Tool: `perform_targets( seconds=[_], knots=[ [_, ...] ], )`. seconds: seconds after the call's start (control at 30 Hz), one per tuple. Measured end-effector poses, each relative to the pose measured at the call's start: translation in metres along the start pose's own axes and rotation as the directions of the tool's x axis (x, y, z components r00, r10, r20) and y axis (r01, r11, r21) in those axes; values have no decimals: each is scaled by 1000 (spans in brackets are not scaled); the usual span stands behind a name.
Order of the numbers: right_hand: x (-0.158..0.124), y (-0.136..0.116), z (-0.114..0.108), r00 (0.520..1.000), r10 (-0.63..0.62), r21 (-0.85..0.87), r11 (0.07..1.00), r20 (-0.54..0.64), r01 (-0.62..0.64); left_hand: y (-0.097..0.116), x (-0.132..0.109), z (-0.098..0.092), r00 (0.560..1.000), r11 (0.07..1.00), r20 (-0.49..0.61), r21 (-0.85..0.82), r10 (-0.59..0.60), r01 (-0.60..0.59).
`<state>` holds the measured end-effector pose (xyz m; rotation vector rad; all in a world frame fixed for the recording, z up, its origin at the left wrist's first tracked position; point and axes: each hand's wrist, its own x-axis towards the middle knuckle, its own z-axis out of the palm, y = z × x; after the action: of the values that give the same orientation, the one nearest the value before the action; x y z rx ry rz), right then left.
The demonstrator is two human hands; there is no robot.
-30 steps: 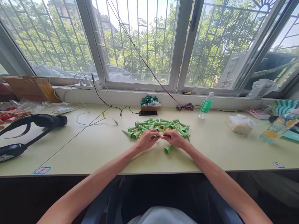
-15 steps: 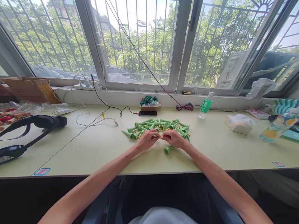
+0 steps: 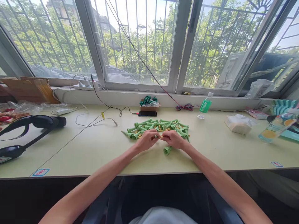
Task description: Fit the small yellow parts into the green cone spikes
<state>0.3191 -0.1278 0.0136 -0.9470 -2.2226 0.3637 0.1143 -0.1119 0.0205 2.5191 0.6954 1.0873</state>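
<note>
Small tan piece (image 3: 161,137), its material too tiny to make out, is pinched at the fingertips of the left hand (image 3: 147,139) and the right hand (image 3: 173,139), both sets of fingers being closed and brought almost tip to tip above the table. A sliver of light green is also seen at the left fingertips; whether it is gripped there cannot be told. On the near side of the right fingers, a loose light-green hollow cone (image 3: 166,151) is partly covered by that hand, its round mouth exposed. Just beyond the fingers and to both sides, a pile of light-green hollow cones (image 3: 144,125) is spread, with small tan bits (image 3: 139,135) scattered among them; whether any are lodged inside cannot be told.

Farther beyond the fingers, a flat black phone (image 3: 147,114) is laid before a small open brown cardboard box (image 3: 149,109), which is filled with crumpled dark-green material (image 3: 147,100) and shiny clear wrapping (image 3: 154,105). Well to the right of the fingers, a clear plastic bottle with a green label (image 3: 205,107) is stood, white-capped; its liquid level cannot be made out. Farther right, white tissue (image 3: 239,119) is shown rising from a pale tissue pack (image 3: 238,128).
</note>
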Motion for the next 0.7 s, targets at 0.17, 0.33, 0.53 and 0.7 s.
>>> perform_targets(
  seconds=[0.17,0.33,0.53,0.7],
  knots=[
    [0,2,0,1000,-19,4,1000,22,19,-1,-1,0,1000,1000,19,13,-8,8],
    [0,2,0,999,-21,10,1000,36,21,-1,-1,0,999,1000,35,14,-10,9],
    [0,3,0,999,-25,4,1000,47,25,-2,-2,0,999,1000,35,18,-13,12],
    [-1,4,0,998,-27,-10,1000,49,28,-2,-2,1,1000,1000,29,14,-12,12]
  ],
)
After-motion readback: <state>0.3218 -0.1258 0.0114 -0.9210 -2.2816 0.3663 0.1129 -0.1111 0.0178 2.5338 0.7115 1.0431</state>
